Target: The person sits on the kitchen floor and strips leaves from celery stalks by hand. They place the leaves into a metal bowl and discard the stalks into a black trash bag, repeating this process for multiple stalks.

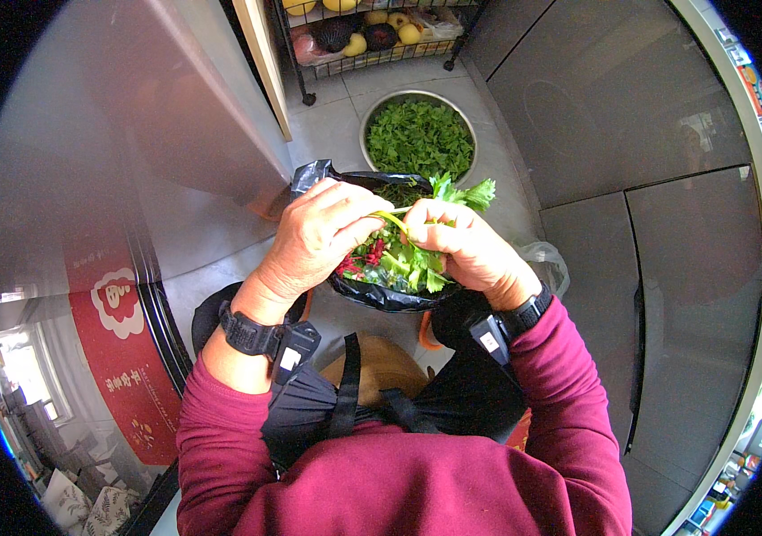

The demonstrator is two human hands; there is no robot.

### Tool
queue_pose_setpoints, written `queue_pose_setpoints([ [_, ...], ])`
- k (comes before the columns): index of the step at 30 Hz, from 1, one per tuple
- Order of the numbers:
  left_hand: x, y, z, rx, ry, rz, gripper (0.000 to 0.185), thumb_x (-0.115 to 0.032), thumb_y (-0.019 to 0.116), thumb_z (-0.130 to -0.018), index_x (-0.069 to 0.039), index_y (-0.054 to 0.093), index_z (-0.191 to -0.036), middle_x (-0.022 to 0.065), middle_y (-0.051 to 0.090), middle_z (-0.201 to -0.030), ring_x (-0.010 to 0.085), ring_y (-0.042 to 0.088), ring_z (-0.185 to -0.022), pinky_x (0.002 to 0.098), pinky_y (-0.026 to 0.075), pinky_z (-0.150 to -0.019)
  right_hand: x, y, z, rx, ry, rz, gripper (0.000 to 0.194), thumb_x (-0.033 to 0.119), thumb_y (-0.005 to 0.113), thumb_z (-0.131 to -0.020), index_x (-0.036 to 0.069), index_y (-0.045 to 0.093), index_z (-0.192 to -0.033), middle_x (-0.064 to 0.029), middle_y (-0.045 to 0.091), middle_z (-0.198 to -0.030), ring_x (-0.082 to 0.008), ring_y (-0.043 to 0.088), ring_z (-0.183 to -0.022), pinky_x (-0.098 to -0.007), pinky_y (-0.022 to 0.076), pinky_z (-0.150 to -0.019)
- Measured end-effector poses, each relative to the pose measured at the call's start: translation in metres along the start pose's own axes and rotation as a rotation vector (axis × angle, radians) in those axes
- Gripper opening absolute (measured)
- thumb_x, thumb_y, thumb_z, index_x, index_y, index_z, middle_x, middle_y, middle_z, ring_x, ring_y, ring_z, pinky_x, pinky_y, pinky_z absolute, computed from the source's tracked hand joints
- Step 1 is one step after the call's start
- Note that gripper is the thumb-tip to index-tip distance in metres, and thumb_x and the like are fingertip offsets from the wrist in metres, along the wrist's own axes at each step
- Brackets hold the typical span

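Both hands are raised over a black plastic bag, pinching a thin green-yellow leafy stalk that looks like celery. My left hand grips one end between thumb and fingers. At the other end my right hand pinches the stalk, with green leaves spreading beyond and below its fingers. Inside the open bag lie loose greens and some red plant pieces, partly hidden by the hands. Beyond the bag, a round metal bowl on the floor is filled with green leaves.
A wheeled wire rack holding fruit stands at the far end. Grey cabinet doors line the right side, with a clear plastic bag beside them. A glossy appliance or cabinet panel rises on the left.
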State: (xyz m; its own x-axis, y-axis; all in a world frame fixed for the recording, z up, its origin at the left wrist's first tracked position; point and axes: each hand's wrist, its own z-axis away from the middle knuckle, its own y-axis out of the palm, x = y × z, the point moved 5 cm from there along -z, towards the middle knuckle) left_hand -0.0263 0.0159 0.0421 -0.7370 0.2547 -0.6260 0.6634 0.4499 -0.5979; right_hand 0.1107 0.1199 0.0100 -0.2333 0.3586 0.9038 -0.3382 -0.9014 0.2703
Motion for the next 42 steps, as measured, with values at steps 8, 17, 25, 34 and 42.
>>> queue_pose_setpoints([
  [8, 0.004, -0.005, 0.0, -0.05, -0.042, 0.011, 0.014, -0.009, 0.066, -0.079, -0.008, 0.068, -0.093, 0.0051, 0.065, -0.087, 0.022, 0.06, -0.081, 0.0317, 0.048, -0.074, 0.0, 0.004, -0.006, -0.019, -0.032, -0.031, 0.012, 0.024, 0.058, -0.085, 0.013, 0.06, -0.087, 0.0085, 0.055, -0.077, -0.0006, 0.044, -0.062, -0.0166, 0.0346, -0.053],
  [17, 0.0, 0.0, 0.002, -0.046, 0.082, -0.089, 0.015, -0.008, 0.067, -0.074, -0.008, 0.067, -0.089, 0.0045, 0.064, -0.087, 0.022, 0.061, -0.082, 0.0312, 0.05, -0.074, 0.004, -0.001, -0.006, -0.198, -0.036, 0.309, 0.011, 0.023, 0.056, -0.088, 0.013, 0.06, -0.087, 0.0099, 0.051, -0.073, -0.0003, 0.042, -0.06, -0.0171, 0.0337, -0.053],
  [25, -0.003, 0.004, -0.001, -0.042, 0.151, -0.234, 0.013, -0.01, 0.065, -0.073, -0.01, 0.066, -0.086, 0.0028, 0.063, -0.083, 0.0204, 0.06, -0.078, 0.032, 0.05, -0.072, 0.001, -0.009, -0.012, -0.458, -0.286, 0.632, 0.011, 0.014, 0.055, -0.085, 0.004, 0.059, -0.084, -0.0052, 0.058, -0.074, -0.0173, 0.055, -0.069, -0.0294, 0.0449, -0.064],
  [34, -0.005, 0.001, 0.0, -0.071, 0.139, -0.251, 0.013, -0.009, 0.065, -0.073, -0.009, 0.066, -0.086, 0.0031, 0.063, -0.082, 0.0208, 0.061, -0.077, 0.0321, 0.05, -0.07, 0.007, -0.023, -0.006, -0.452, -0.152, 0.36, 0.011, 0.015, 0.053, -0.09, 0.006, 0.06, -0.087, -0.0039, 0.062, -0.076, -0.0119, 0.052, -0.06, -0.0263, 0.0438, -0.055],
  [42, -0.005, -0.002, 0.0, -0.078, 0.084, -0.285, 0.01, -0.009, 0.064, -0.077, -0.006, 0.067, -0.086, 0.0049, 0.065, -0.085, 0.0221, 0.061, -0.078, 0.0322, 0.051, -0.07, 0.01, -0.009, -0.002, -0.241, -0.045, 0.198, 0.021, 0.03, 0.053, -0.095, 0.012, 0.061, -0.102, 0.0073, 0.054, -0.075, -0.0017, 0.041, -0.056, -0.0172, 0.0351, -0.05],
])
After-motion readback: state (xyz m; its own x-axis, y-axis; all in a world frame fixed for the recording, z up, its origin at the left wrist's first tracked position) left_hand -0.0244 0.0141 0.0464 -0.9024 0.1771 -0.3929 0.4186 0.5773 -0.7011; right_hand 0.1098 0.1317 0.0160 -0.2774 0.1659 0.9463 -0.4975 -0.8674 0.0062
